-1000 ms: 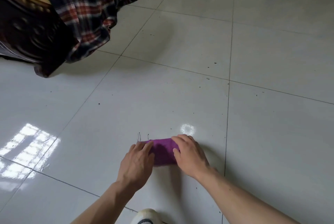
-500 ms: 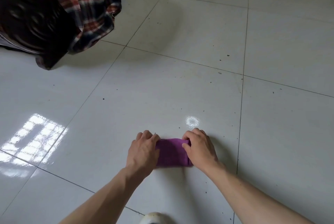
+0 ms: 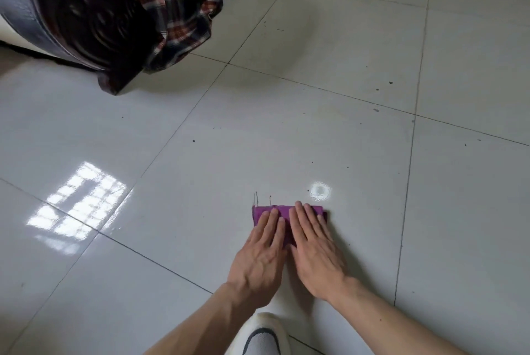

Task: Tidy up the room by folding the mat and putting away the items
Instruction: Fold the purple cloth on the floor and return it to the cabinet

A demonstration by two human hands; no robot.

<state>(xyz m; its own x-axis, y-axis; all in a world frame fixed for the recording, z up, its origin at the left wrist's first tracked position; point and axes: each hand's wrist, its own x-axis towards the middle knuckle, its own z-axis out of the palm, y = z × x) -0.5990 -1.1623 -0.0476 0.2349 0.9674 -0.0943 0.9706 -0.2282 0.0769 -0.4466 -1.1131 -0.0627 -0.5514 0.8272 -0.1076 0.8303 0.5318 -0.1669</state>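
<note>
Though there is only the head view to go by, it shows the job well enough: the purple mat (image 3: 284, 211) lies on the pale tiled floor (image 3: 200, 154) at about five o'clock from the middle of the frame, already folded down to a small flat packet. Both hands are laid on top of it with fingers straight and together. The left hand (image 3: 259, 257) covers the packet's nine o'clock half and the right hand (image 3: 315, 251) its three o'clock half, palms down, pressing rather than gripping anything. A few loose threads (image 3: 255, 198) stick out from the packet's corner at eleven o'clock. At six o'clock, just below the wrists, is the toe of a white shoe (image 3: 262, 337). Far off at eleven o'clock stands a dark carved piece of furniture (image 3: 86, 19) with a plaid cloth (image 3: 177, 1) hanging over it and trailing to the floor. The folding looks all but finished, with this press likely setting the last crease. The packet is not yet lifted or put away, and no place for storing it shows here. No other items to tidy are in sight on the floor.
</note>
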